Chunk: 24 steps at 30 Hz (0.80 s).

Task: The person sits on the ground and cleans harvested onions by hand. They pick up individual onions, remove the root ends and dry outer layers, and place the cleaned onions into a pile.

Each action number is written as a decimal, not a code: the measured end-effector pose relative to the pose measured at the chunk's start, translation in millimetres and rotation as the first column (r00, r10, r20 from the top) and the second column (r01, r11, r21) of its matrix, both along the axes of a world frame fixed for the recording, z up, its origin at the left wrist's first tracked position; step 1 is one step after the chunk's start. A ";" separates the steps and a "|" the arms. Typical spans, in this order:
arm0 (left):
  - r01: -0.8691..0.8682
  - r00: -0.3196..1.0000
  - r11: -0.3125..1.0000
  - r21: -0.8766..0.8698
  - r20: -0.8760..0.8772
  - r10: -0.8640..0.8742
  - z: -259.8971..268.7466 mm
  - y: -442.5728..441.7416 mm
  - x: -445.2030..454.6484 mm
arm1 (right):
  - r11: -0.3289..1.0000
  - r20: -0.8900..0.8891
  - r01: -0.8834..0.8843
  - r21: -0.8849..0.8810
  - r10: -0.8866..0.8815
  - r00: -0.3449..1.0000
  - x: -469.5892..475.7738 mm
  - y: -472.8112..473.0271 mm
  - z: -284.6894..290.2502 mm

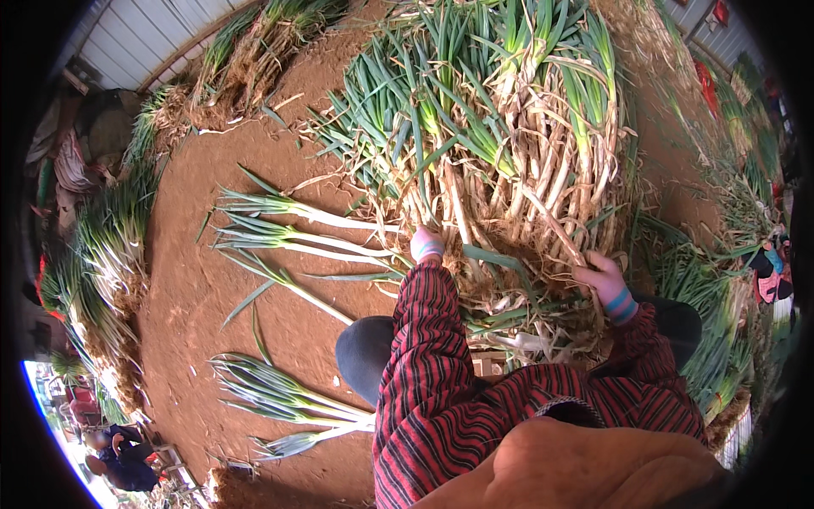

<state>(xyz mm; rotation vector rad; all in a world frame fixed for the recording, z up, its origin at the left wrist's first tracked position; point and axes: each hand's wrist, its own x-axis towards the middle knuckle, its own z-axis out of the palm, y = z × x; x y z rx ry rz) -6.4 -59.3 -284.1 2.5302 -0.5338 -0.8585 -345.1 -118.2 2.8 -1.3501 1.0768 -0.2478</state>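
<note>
A big heap of unpeeled green onions (547,146) with dry husks and roots stands before me. My right hand (601,277), in a glove with a striped cuff, grips the root end of an unpeeled green onion (553,226) that slants up across the heap. At the heap's lower left edge is my gloved left hand (426,244), beside the white end of a cleaned green onion (343,220); whether its fingers hold anything is unclear. More cleaned green onions (311,245) lie on the dirt floor to its left, and another group (299,401) lies near my left knee.
Bundled green onions (114,254) line the left side, with another pile (254,57) at the upper left. Stripped leaves and husks (528,324) lie between my knees. Further green onions (693,305) are at the right. People (124,461) sit at the lower left.
</note>
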 end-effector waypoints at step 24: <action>-0.286 0.703 0.691 -0.664 -0.635 -0.320 208.7 109.0 -311.6 | 0.902 0.098 -0.213 0.375 0.190 0.977 19.3 17.1 -60.9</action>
